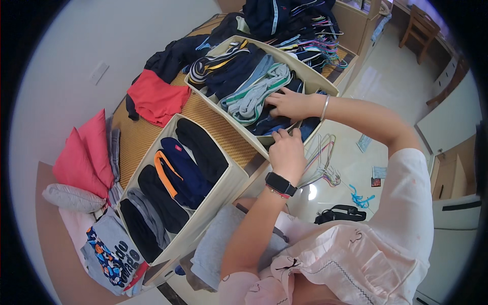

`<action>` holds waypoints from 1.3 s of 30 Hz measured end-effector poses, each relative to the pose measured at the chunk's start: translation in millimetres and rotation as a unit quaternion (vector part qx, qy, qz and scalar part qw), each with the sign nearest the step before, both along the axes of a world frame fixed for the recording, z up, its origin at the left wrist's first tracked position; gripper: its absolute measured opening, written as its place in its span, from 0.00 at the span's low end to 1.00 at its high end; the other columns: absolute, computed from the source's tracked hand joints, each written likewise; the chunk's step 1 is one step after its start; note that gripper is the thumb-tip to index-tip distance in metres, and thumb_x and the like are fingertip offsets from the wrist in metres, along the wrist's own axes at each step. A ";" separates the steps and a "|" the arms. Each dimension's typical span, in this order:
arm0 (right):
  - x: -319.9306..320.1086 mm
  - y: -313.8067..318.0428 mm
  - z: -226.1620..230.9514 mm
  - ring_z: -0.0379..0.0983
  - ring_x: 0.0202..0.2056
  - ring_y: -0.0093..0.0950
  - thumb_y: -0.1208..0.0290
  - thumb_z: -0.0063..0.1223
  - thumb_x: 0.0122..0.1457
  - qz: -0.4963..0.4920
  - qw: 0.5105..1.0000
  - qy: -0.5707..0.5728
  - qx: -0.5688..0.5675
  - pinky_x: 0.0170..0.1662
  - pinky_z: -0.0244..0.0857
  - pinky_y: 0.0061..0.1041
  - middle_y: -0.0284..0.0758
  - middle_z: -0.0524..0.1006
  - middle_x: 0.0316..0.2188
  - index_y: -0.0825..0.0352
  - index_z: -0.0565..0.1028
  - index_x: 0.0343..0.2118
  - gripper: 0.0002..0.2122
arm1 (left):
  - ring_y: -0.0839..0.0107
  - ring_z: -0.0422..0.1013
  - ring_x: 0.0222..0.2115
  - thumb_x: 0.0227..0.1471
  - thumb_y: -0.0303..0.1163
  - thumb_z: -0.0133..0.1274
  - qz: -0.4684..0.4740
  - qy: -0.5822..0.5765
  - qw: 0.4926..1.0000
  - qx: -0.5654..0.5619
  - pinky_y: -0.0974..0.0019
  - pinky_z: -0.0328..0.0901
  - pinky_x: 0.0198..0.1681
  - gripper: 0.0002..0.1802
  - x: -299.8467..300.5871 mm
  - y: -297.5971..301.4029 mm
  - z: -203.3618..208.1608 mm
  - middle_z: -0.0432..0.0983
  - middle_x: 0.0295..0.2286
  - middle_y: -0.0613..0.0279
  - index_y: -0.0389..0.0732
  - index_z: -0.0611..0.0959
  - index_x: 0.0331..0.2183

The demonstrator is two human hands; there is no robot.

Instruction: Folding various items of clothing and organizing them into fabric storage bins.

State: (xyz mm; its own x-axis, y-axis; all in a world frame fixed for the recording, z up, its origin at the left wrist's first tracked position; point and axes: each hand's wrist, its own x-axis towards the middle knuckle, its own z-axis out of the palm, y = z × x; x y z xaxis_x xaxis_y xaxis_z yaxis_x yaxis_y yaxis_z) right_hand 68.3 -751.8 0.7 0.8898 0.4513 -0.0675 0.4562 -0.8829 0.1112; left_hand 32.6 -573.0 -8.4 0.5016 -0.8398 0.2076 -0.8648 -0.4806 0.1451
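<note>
My right hand, with a bangle at its wrist, reaches into the far cream storage box. Its fingers are spread against dark navy clothes beside a folded grey garment with green-and-white edging. My left hand, wearing a dark watch, is at the near rim of this box. Its fingers curl over the edge among the dark clothes, and what they pinch is hidden. Rolled striped and navy clothes fill the box's far left end.
A second cream box holds folded dark clothes in rows. Around them lie a red garment, red pillows, printed clothes and a pile of hangers. More hangers and a black bag lie on the floor.
</note>
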 end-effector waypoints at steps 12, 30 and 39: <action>28.7 10.9 -21.3 0.73 0.37 0.43 0.67 0.61 0.31 -0.025 0.993 0.109 -0.036 0.39 0.67 0.36 0.45 0.75 0.32 0.72 0.75 0.32 0.21 | 0.58 0.70 0.36 0.34 0.27 0.58 -0.014 0.029 0.999 0.030 0.66 0.70 0.31 0.19 -2.7 -1.0 7.0 0.71 0.32 0.55 0.40 0.74 0.34; 12.7 -35.8 43.9 0.69 0.42 0.38 0.68 0.68 0.31 -0.130 0.946 0.050 0.293 0.45 0.62 0.31 0.44 0.73 0.37 0.70 0.70 0.41 0.29 | 0.57 0.72 0.35 0.35 0.28 0.58 0.008 0.057 0.997 0.044 0.64 0.71 0.33 0.20 6.1 -1.4 11.6 0.73 0.33 0.51 0.40 0.74 0.36; 18.8 -32.9 145.4 0.69 0.40 0.25 0.75 0.63 0.34 -0.204 0.810 -0.118 0.537 0.48 0.61 0.23 0.36 0.74 0.39 0.72 0.68 0.46 0.30 | 0.53 0.71 0.39 0.40 0.43 0.61 0.011 0.123 0.992 0.036 0.60 0.69 0.38 0.35 5.3 2.6 25.9 0.72 0.37 0.45 0.34 0.69 0.46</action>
